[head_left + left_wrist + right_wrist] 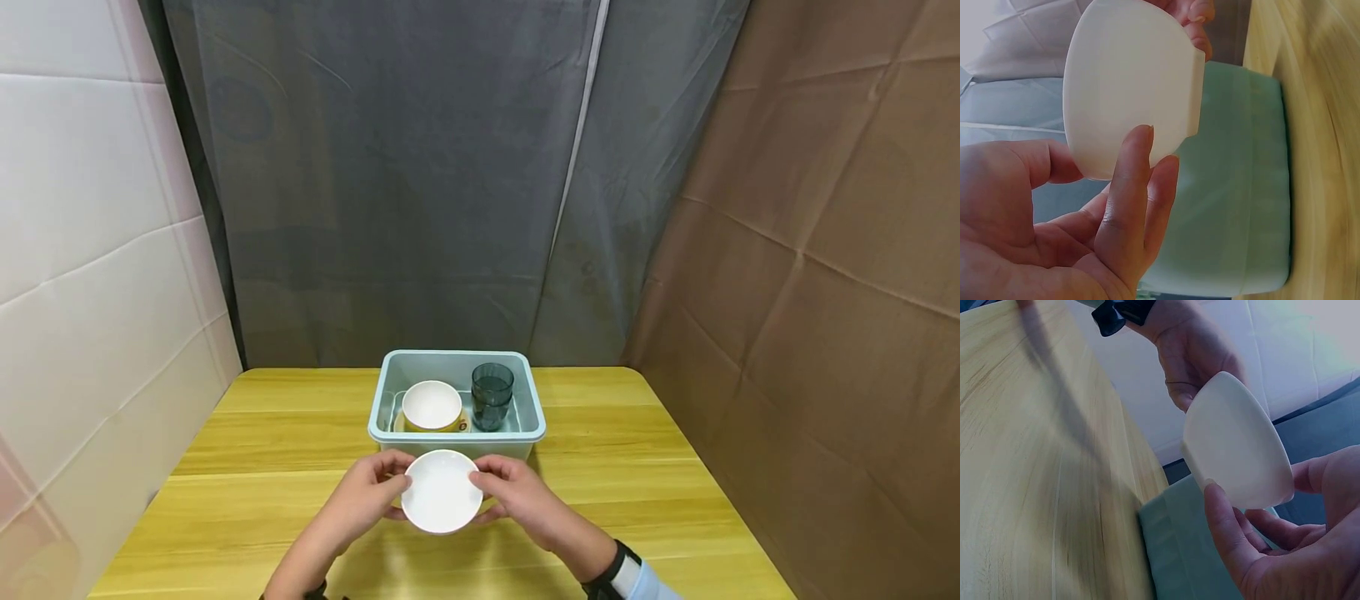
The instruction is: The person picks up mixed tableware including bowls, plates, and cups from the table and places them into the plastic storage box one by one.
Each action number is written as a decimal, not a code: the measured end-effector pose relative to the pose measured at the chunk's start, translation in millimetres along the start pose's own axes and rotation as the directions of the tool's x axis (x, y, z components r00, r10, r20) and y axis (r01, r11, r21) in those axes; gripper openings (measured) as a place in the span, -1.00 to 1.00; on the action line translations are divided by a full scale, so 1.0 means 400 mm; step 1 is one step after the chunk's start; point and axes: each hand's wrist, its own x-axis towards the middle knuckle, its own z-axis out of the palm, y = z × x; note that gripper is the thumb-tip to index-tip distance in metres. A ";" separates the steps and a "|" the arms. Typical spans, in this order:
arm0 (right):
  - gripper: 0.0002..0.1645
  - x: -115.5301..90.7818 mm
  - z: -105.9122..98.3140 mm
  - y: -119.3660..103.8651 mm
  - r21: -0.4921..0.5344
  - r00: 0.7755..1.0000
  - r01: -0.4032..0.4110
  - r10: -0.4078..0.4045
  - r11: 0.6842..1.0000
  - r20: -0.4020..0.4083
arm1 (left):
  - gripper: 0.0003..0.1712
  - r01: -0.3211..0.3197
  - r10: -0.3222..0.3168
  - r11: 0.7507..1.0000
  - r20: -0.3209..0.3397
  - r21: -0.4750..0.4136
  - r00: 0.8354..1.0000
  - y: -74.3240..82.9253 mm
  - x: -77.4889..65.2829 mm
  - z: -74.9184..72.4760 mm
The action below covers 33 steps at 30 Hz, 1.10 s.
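Note:
A small white bowl (pixel 442 492) is held up between both hands above the table, just in front of a light blue-green plastic bin. My left hand (pixel 369 492) pinches its left side, thumb at the rim and fingers against the outer wall. On the opposite side my right hand (pixel 513 497) grips it the same way. Both wrist views show the bowl's (pixel 1132 81) smooth outside and its foot ring, clear of the table. Inside the bin (pixel 457 443) sit another white bowl (pixel 432 405) with a yellow outside and dark transparent cups (pixel 492 396), seemingly stacked.
The bin stands near the far edge of a wood-grain table (pixel 247 467). Something yellowish with a dark mark (pixel 464 423) lies partly hidden beneath the bowl in the bin. Grey cloth (pixel 390 183) hangs behind, white cloth (pixel 97 217) at left and brown cloth (pixel 810 250) at right.

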 end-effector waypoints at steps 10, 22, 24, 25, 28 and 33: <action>-0.54 -0.014 -0.016 0.002 -0.125 0.998 0.052 -0.046 0.991 0.051 | -0.69 0.003 -0.001 0.997 -0.019 0.078 1.000 0.006 0.009 -0.009; -0.47 -0.051 -0.066 0.027 -0.270 0.998 0.049 -0.039 0.962 0.041 | -0.68 0.004 -0.001 0.993 -0.032 0.114 0.999 0.083 0.022 -0.067; -0.50 -0.056 -0.070 0.042 -0.270 0.999 0.036 -0.027 0.962 0.036 | -0.68 0.000 0.004 0.993 -0.029 0.118 1.000 0.089 0.028 -0.073; -0.51 -0.059 -0.072 0.049 -0.271 0.999 0.030 -0.021 0.962 0.036 | -0.67 -0.002 0.006 0.993 -0.030 0.121 1.000 0.091 0.031 -0.076; -0.55 -0.066 -0.078 0.067 -0.276 0.999 0.015 -0.006 0.961 0.033 | -0.67 -0.012 0.016 0.991 -0.035 0.135 0.999 0.101 0.041 -0.086; -0.58 -0.076 -0.087 0.082 -0.273 1.000 0.000 0.005 0.962 0.019 | -0.64 -0.015 0.022 0.987 -0.042 0.163 0.999 0.127 0.072 -0.110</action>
